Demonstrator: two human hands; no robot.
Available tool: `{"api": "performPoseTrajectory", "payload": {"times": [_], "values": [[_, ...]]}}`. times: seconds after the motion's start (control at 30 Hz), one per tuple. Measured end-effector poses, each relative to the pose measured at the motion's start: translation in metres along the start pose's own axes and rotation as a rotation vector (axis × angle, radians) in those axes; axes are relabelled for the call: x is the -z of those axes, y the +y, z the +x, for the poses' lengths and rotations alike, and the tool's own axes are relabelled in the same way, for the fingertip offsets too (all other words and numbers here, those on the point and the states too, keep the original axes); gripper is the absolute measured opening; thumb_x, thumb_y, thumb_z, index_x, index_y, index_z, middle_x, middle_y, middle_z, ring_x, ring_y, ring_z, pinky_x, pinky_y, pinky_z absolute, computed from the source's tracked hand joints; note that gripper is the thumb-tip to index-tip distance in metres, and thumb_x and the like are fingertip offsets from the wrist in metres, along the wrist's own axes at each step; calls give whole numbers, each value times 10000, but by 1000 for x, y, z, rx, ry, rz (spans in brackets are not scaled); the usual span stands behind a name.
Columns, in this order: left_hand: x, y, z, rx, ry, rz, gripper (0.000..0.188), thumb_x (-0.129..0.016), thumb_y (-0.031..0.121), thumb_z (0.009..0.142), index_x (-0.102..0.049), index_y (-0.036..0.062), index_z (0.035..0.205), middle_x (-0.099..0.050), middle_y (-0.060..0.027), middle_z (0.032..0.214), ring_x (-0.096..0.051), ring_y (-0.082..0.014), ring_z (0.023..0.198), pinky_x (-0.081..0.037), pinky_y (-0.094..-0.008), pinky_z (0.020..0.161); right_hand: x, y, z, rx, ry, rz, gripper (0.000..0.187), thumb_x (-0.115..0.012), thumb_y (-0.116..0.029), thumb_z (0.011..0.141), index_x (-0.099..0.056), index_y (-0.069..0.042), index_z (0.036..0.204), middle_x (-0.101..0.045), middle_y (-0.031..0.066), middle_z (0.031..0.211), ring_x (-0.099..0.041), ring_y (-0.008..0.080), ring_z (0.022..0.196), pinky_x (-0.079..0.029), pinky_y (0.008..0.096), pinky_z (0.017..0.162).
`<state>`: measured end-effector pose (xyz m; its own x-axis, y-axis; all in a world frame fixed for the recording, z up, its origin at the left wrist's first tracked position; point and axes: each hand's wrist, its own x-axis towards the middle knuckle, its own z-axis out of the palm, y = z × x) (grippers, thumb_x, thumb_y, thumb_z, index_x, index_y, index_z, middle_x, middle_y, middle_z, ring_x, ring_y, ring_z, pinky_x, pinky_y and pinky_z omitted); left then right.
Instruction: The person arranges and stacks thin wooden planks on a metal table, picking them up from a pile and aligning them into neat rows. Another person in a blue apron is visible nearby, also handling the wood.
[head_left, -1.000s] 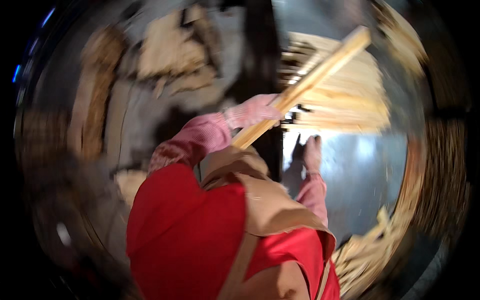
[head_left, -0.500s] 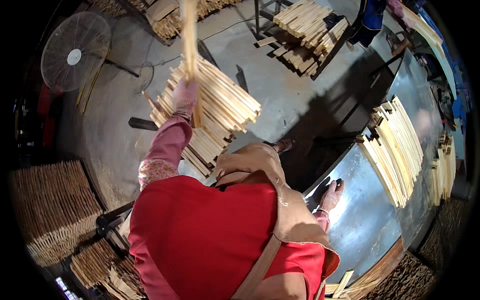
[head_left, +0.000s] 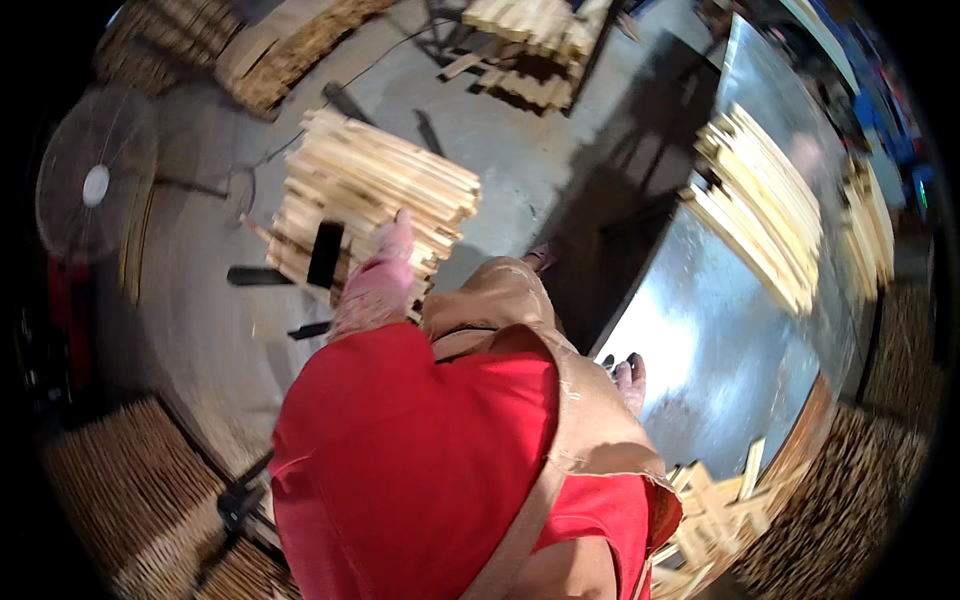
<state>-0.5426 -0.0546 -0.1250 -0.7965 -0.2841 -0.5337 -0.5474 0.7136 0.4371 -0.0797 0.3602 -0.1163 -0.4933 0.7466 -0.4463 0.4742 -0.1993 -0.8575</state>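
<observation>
My left hand (head_left: 394, 240), in a pinkish glove, is over the near side of a stack of pale wooden strips (head_left: 375, 170). It is blurred, and no strip shows in it; whether its fingers grip anything cannot be made out. My right hand (head_left: 630, 382) rests by the near edge of a shiny metal table (head_left: 720, 350), its dark-tipped fingers stretched out and holding nothing. Farther along that table lies a row of pale strips (head_left: 765, 210).
A large fan (head_left: 95, 185) stands at the left. Dark metal bars (head_left: 262, 276) jut out beside the stack. More strips (head_left: 530, 45) lie on a rack at the back. Loose offcuts (head_left: 715, 515) lie jumbled at lower right, and stacked wood (head_left: 130, 480) fills the lower left.
The long strip that my left hand held up is no longer in it, and the hand has come back toward me. My view has shifted; my right hand stays at the table.
</observation>
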Motion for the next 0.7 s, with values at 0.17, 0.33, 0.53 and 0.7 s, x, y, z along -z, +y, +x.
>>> {"api": "performPoseTrajectory", "payload": {"times": [0.17, 0.33, 0.53, 0.7], "values": [[-57, -21, -16, -820, -534, 633, 396, -587, 322, 1038, -628, 66, 1337, -720, -255, 1097, -694, -421, 996, -547, -521, 900, 75, 10, -168, -191, 687, -186, 618, -701, -327, 990, -569, 0, 1497, -752, 193, 1229, -725, 306, 1095, -547, 392, 991], [-113, 56, -46, -1312, -520, 760, 317, -627, 273, 1031, -684, 41, 1240, -749, -169, 1045, -699, -339, 946, -552, -450, 871, 150, 50, -253, -548, 1172, -708, 747, -717, -457, 896, -540, -66, 1506, -665, 241, 1332, -626, 429, 1243, -502, 509, 1058], [-158, 221, -249, -1217, -695, 262, 378, -632, 270, 1069, -701, -57, 1245, -762, -132, 1133, -706, -257, 994, -555, -376, 913, 130, 52, -288, -869, 1032, -433, 870, -764, -551, 862, -496, -71, 1536, -646, 210, 1408, -591, 421, 1321, -495, 514, 1079], [-248, 243, -419, -1797, -989, 256, 293, -624, 191, 1077, -735, -23, 1243, -761, -181, 1207, -722, -270, 1063, -569, -365, 939, 112, 42, -210, -600, 846, -554, 862, -750, -574, 883, -544, -17, 1509, -673, 259, 1364, -614, 417, 1311, -463, 479, 1141]]}}
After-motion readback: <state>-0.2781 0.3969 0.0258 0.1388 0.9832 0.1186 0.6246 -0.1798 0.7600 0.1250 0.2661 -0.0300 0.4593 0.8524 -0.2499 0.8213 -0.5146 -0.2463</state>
